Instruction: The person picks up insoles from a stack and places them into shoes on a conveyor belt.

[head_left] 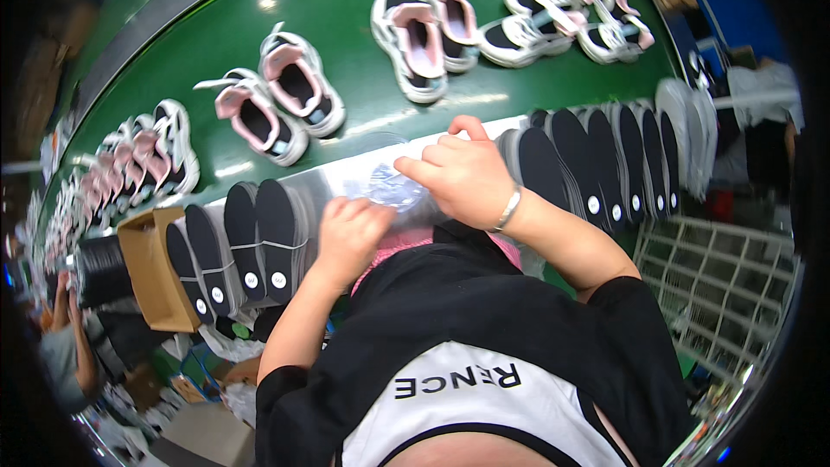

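Note:
My left hand (353, 238) is closed, its fingertips at the lower edge of a crinkled clear plastic piece (399, 188). Over the right side of that plastic bends my right hand (469, 175), a band on its wrist. Its fingers are curled, with one fingertip near the plastic's upper edge; whatever they grip is hidden. Beneath lies a pale ledge (337, 175) along the belt. Left of my hands, dark insoles (278, 229) stand in strapped stacks with round white stickers; more dark insoles (571, 156) stand to the right.
A green conveyor belt (346, 9) carries white, black and pink sneakers (415, 47), with another pair (298, 86) left of them and several at both ends. A cardboard box (156, 268) stands at the left. At the right is a wire rack (718, 285). A co-worker (73, 346) is at far left.

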A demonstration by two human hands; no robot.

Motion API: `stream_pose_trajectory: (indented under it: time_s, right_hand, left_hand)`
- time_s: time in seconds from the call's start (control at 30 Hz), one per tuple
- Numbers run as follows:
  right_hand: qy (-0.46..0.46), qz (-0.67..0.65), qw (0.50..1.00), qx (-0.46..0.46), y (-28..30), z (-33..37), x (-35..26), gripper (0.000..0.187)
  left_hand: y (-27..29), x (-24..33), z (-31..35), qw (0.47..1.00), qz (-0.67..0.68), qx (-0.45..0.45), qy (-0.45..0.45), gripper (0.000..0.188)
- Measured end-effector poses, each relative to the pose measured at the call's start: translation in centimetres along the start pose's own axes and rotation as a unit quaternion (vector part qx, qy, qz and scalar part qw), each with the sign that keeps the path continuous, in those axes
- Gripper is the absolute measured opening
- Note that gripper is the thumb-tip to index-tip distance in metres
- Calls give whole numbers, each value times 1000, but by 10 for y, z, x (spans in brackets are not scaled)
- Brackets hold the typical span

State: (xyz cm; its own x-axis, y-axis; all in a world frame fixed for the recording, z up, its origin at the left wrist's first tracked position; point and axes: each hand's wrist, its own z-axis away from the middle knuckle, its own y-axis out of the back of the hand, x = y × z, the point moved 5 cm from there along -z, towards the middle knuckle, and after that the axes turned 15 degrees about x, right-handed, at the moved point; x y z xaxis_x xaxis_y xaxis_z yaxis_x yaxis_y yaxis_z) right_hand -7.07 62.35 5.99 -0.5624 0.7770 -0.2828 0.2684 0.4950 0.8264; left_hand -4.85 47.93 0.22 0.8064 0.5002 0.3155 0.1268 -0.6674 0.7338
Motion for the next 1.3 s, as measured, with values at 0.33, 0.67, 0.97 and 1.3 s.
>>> stream_pose_trajectory:
  time_s: [0.33,0.67,0.97,1.3]
  right_hand:
    - [-308,121,944,-4,42,115,74,26]
    - [-454,220,860,-80,41,180,84,51]
    - [-266,58,960,63,53,77,97,14]
    - [-60,172,955,-236,-110,-33,137,12]
  left_hand:
    - [-77,36,-13,967,107,-124,-196,26]
    - [-113,-134,-140,968,-10,131,214,57]
    - [-140,-158,-170,946,76,73,306,31]
    - [-152,-154,-109,916,103,150,357,32]
